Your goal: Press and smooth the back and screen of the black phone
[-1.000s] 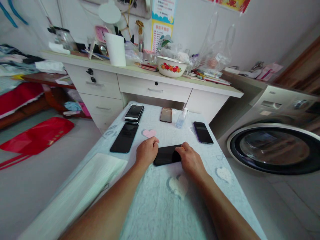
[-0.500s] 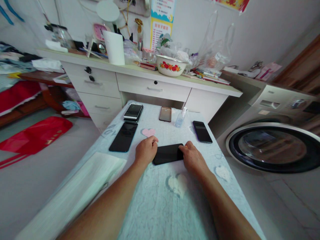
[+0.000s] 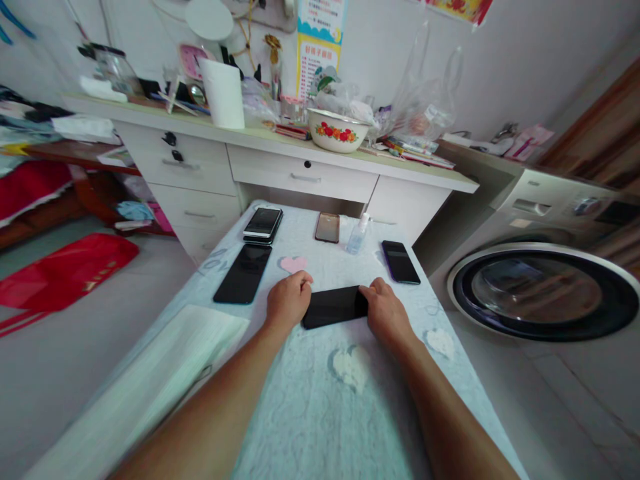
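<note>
A black phone (image 3: 335, 307) with a dark screen lies crosswise on the cloth-covered table (image 3: 300, 400). My left hand (image 3: 290, 298) is curled at its left end, fingers pressed together; whether they grip the phone's edge is hidden. At the right end my right hand (image 3: 387, 308) holds the phone, its thumb by the upper right corner. Another black phone (image 3: 243, 273) lies to the left, below a stack of phones (image 3: 263, 223). Farther back are a brown phone case (image 3: 327, 227) and a clear spray bottle (image 3: 358, 235). One more phone (image 3: 401, 262) lies on the right.
A folded whitish cloth or bag (image 3: 165, 380) covers the table's left edge. Behind the table stands a white desk (image 3: 300, 170) bearing a flowered bowl (image 3: 336, 131) and a paper roll (image 3: 223, 93). A washing machine (image 3: 540, 220) with its round door is on the right; a red bag (image 3: 65, 273) lies left.
The view has shifted slightly, moving everything a little left in the picture. My right thumb has moved slightly at the phone's upper right corner; the phone stays in place.
</note>
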The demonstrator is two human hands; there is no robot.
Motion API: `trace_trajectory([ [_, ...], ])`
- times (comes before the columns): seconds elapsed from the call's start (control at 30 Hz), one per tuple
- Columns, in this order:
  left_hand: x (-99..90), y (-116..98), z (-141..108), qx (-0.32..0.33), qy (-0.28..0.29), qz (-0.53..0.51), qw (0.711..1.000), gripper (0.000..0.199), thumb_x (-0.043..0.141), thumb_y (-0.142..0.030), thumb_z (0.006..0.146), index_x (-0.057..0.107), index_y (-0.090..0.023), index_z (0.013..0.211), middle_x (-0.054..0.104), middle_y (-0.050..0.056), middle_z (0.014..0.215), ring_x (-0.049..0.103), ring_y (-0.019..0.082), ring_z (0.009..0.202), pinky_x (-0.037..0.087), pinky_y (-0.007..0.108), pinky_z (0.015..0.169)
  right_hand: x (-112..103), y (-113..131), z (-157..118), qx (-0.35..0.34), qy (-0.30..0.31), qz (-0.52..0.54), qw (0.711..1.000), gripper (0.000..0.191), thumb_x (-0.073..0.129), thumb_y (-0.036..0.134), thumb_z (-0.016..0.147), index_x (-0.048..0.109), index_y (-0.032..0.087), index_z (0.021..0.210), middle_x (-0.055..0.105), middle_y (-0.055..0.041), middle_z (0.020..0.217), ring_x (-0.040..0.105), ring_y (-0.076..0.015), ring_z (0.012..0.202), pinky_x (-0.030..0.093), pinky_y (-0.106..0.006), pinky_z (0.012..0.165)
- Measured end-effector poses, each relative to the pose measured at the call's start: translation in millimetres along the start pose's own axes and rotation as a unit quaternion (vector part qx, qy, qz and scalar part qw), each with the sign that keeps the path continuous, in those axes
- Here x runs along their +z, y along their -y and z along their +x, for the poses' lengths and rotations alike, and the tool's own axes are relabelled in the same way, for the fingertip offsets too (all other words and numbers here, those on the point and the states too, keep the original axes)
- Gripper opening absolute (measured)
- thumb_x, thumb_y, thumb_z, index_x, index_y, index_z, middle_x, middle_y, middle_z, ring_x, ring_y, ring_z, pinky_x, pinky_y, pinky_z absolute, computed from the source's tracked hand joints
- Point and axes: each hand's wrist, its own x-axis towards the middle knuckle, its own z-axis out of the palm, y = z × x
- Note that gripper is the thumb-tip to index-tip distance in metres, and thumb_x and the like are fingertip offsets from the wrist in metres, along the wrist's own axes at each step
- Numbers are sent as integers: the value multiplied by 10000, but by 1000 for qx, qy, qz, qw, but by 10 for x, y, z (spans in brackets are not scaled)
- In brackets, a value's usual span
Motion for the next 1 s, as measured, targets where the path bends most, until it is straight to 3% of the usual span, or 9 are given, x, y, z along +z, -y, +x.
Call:
trace_trajectory([
  [0.2, -2, 0, -1, -4, -5, 8, 1000, 212, 466, -187, 840, 653, -245, 921, 723, -11, 920, 643, 166, 867, 403, 249, 714, -33, 200, 3, -24, 7, -5, 1000, 355, 341, 166, 938, 603, 249, 1163, 520, -75, 1081, 468, -208, 982, 350, -265, 731],
  [0.47, -17, -9, -4, -8, -12, 10, 1000, 214, 468, -188, 841, 656, -254, 921, 726, -19, 930, 649, 171, 885, 408, 253, 726, 7, 376, 9, -84, 0, 13, 996, 385, 377, 131, 910, 587, 257, 1207, 524, -61, 1064, 464, -194, 956, 351, -258, 801],
  [0.67, -3, -1, -3, -5, -10, 8, 1000, 217, 471, -188, 838, 660, -251, 922, 725, -12, 926, 649, 174, 876, 412, 253, 725, 27, 327, 35, -94, -2, 31, 995, 389, 366, 128, 924, 598, 240, 1216, 545, -66, 1020, 471, -182, 950, 349, -255, 840],
  [1.0, -21, -8, -3, -8, 1, 15, 1000, 220, 460, -196, 846, 657, -247, 927, 723, -11, 917, 642, 164, 864, 403, 247, 703, 25, 161, 36, -36, -16, 14, 999, 396, 309, 169, 964, 639, 246, 1170, 541, -84, 1043, 477, -188, 959, 349, -260, 832],
])
